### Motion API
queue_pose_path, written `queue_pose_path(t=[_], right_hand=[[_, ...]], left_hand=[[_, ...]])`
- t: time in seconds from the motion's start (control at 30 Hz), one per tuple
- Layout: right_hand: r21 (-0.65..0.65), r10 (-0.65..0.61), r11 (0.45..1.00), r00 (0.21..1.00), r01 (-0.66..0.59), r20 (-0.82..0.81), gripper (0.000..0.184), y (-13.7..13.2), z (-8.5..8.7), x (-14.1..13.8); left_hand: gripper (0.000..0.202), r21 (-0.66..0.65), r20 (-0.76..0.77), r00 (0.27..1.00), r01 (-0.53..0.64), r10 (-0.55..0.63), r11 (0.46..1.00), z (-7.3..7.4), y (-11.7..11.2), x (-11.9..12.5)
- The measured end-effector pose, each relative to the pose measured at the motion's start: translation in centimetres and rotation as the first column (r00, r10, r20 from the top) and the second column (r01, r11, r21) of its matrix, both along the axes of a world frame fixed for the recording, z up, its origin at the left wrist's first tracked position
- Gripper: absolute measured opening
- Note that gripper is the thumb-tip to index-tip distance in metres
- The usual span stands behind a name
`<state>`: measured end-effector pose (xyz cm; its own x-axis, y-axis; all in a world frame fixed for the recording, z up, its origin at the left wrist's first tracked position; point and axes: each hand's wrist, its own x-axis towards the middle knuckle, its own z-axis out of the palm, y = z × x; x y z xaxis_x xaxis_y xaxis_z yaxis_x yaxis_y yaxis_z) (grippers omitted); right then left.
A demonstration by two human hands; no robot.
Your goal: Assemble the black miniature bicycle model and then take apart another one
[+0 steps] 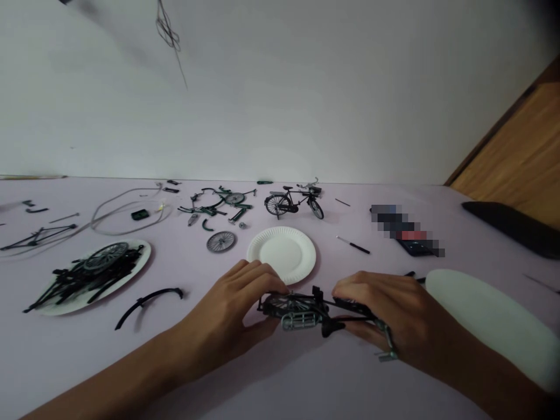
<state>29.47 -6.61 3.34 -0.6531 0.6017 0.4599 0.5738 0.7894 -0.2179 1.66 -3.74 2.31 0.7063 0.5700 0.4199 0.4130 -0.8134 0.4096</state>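
Note:
A black model bicycle is held low over the table, tipped on its side, with its grey rear rack and dark saddle facing me. My left hand is closed around the rear wheel at the left end. At the other end my right hand grips the front part, hiding much of the front wheel; the grey handlebar sticks out below its fingers. Just behind the bicycle lies a white paper plate. A curved black mudguard piece rests to the left of my left hand.
Another model bicycle stands at the back. Green bicycle parts and a loose wheel lie left of it. A left plate holds black parts. A screwdriver, a partly blurred phone and another white plate are rightward.

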Motion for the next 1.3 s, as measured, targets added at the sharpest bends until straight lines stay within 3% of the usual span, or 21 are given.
queue_pose_path(t=[0.13, 0.23, 0.33, 0.43, 0.5, 0.63, 0.73, 0.87, 1.07, 1.2, 1.3], right_hand=[[-0.01, -0.025, 1.0, 0.999, 0.025, 0.038, 0.019, 0.0, 0.2, 0.2], [-0.029, -0.045, 0.998, 0.997, 0.047, 0.058, 0.041, 0.4, 0.9, 1.9], [-0.065, -0.276, 0.956, 0.951, 0.287, 0.139, 0.074, 1.4, 1.3, 4.9], [-0.124, -0.436, 0.884, 0.89, 0.451, 0.134, 0.066, 2.8, 0.8, 7.5], [-0.094, -0.51, 0.849, 0.853, 0.52, 0.106, 0.051, 3.7, -0.1, 8.1], [0.066, -0.536, 0.844, 0.838, 0.532, 0.098, 0.032, 5.2, -1.8, 6.9], [0.077, -0.499, 0.867, 0.852, 0.493, 0.158, 0.027, 6.1, -2.6, 5.6], [0.078, -0.522, 0.853, 0.834, 0.517, 0.178, 0.019, 6.6, -3.0, 5.0], [-0.004, -0.502, 0.861, 0.851, 0.509, 0.154, 0.027, 6.1, -3.2, 5.1], [-0.089, -0.482, 0.866, 0.869, 0.492, 0.109, 0.023, 5.2, -2.6, 5.1], [-0.146, -0.476, 0.865, 0.877, 0.479, 0.058, 0.011, 4.3, -1.6, 4.9]], left_hand=[[0.031, 0.084, -0.043, 0.999, 0.007, -0.003, 0.996, 0.0, 0.0, -0.1], [0.03, 0.12, -0.007, 1.0, 0.013, -0.012, 0.993, 0.0, 0.0, -0.1], [0.032, 0.131, 0.03, 0.999, 0.007, -0.011, 0.991, -0.1, 0.0, -0.1], [0.028, 0.214, 0.009, 1.0, 0.018, -0.02, 0.977, -0.3, 0.0, -0.2], [0.025, 0.285, -0.035, 0.999, 0.037, -0.028, 0.958, -0.4, -0.1, -0.1], [0.023, 0.407, -0.128, 0.99, 0.1, -0.052, 0.908, -0.5, -1.0, 0.7], [0.022, 0.473, -0.156, 0.985, 0.142, -0.077, 0.87, -0.9, -1.7, 1.6], [0.023, 0.447, -0.181, 0.981, 0.144, -0.068, 0.883, -1.3, -1.9, 2.1], [0.024, 0.442, -0.181, 0.983, 0.101, -0.021, 0.891, -1.2, -1.4, 1.6], [0.023, 0.449, -0.221, 0.971, 0.186, -0.094, 0.874, -1.2, -1.4, 1.8], [0.033, 0.327, -0.298, 0.94, 0.262, -0.163, 0.908, -1.1, -1.3, 2.0]])
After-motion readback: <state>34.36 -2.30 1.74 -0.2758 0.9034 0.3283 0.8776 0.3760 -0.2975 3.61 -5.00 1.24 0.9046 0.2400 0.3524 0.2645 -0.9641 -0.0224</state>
